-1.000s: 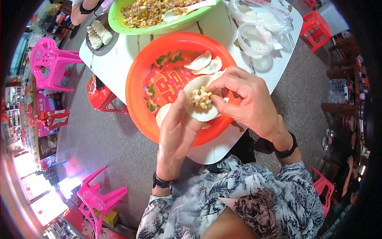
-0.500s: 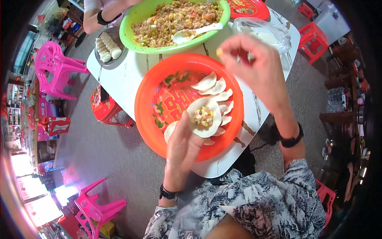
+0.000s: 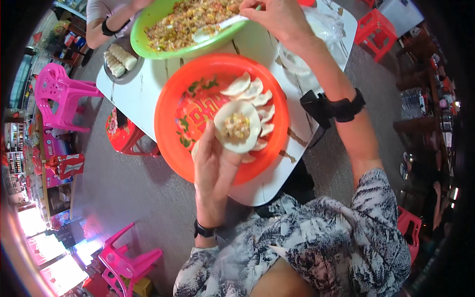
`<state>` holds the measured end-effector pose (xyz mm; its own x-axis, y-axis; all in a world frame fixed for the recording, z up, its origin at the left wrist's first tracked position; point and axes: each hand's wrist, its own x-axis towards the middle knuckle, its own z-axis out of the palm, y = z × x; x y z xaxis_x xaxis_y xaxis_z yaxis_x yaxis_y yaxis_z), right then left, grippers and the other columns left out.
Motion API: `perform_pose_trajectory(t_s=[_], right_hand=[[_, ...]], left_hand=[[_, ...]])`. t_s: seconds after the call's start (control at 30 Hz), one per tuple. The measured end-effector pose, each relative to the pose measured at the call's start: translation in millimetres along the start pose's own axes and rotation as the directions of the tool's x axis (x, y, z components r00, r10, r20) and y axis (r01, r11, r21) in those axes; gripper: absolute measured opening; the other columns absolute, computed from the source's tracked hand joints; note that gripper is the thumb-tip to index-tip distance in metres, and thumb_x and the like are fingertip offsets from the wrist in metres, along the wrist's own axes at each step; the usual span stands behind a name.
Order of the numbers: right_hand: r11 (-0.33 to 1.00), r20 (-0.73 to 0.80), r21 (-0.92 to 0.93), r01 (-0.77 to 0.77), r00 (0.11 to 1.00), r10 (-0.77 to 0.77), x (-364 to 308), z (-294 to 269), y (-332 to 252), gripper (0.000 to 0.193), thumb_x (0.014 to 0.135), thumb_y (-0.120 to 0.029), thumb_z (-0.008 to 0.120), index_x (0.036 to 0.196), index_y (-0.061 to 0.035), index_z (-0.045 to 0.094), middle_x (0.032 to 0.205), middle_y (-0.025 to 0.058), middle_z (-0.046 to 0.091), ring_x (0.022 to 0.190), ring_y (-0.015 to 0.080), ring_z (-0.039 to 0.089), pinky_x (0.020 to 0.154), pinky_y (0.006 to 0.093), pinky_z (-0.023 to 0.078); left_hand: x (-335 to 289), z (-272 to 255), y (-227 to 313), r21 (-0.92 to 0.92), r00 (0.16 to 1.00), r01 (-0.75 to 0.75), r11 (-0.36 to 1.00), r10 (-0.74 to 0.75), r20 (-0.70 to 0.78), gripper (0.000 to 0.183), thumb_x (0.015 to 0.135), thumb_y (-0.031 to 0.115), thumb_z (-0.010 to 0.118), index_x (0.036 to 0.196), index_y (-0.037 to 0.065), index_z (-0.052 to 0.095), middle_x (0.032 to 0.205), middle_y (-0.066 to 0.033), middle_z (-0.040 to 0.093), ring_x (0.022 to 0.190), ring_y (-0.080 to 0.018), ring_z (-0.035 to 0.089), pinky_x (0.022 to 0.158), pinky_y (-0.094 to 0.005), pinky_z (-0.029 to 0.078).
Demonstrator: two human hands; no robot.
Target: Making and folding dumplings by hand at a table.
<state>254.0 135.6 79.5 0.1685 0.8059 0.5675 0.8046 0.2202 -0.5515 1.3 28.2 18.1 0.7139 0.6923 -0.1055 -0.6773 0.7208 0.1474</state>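
A round, pale wrapper (image 3: pixel 252 124) bearing chunky filling (image 3: pixel 236 126) lies open above the orange tray (image 3: pixel 164 123), hiding part. Far left, a green bowl (image 3: pixel 141 40) holds a white spoon (image 3: pixel 202 36); dumplings (image 3: pixel 250 90) line the tray's right. The left hand (image 3: pixel 215 169) grasps the wrapper; the right hand (image 3: pixel 278 20), outstretched, meets the spoon's handle, grip unclear.
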Motion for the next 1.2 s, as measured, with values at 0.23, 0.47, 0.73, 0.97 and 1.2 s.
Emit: perform_pose_trajectory(t_s=[0.23,0.47,0.73,0.97,1.2], right_hand=[[0.938,0.303,0.316,-0.144,0.952,0.044,-108.1,-49.8,-56.1,0.013,0.081,-0.012,0.070,0.091,-0.0034,0.068,0.078,0.0051,0.064,0.064,0.0120,0.056,0.058,0.0249,0.044],[0.967,0.237,0.195,-0.162,0.965,0.114,-164.0,-62.9,-59.2,0.015,0.078,-0.009,0.070,0.092,-0.0077,0.066,0.082,0.0082,0.061,0.069,0.0227,0.062,0.060,0.0312,0.048],[0.985,0.145,0.146,-0.093,0.987,0.072,-171.9,-71.8,-53.2,0.020,0.075,-0.003,0.075,0.094,-0.0064,0.071,0.086,0.0047,0.061,0.067,0.0127,0.056,0.057,0.0234,0.044],[0.977,0.203,0.168,-0.128,0.975,0.093,-172.2,-69.0,-51.6,0.030,0.071,-0.005,0.078,0.100,-0.0077,0.072,0.090,0.0058,0.058,0.078,0.0162,0.058,0.065,0.0259,0.046],[0.987,0.284,0.161,0.027,0.956,-0.073,-178.3,-94.3,-39.8,0.033,0.067,-0.009,0.080,0.098,-0.0138,0.072,0.084,0.0023,0.057,0.074,0.0196,0.056,0.062,0.0296,0.048]], left_hand=[[7.7,11.5,-7.3,0.087,0.990,-0.040,0.995,0.051,-0.135,0.054,0.104,0.032,0.036,0.142,-0.006,0.029,0.145,-0.0232,0.037,0.134,-0.0348,0.037,0.113,-0.0500,0.030],[19.1,19.2,-38.9,0.085,0.989,0.080,0.993,-0.068,-0.134,0.045,0.104,0.032,0.038,0.135,0.000,0.042,0.133,-0.0149,0.052,0.124,-0.0256,0.050,0.107,-0.0423,0.039],[25.3,19.3,-63.7,0.332,1.000,0.016,0.943,-0.011,-0.015,0.044,0.104,0.032,0.038,0.132,0.000,0.045,0.128,-0.0123,0.055,0.117,-0.0229,0.054,0.103,-0.0402,0.042],[30.4,9.7,-56.1,0.070,0.979,0.203,0.977,-0.201,-0.047,0.047,0.104,0.036,0.033,0.132,0.000,0.044,0.128,-0.0122,0.054,0.116,-0.0229,0.055,0.098,-0.0397,0.046],[32.4,20.7,-47.6,0.201,0.963,0.221,0.954,-0.181,-0.198,0.043,0.104,0.035,0.034,0.132,0.003,0.043,0.131,-0.0139,0.053,0.120,-0.0267,0.054,0.101,-0.0414,0.045]])
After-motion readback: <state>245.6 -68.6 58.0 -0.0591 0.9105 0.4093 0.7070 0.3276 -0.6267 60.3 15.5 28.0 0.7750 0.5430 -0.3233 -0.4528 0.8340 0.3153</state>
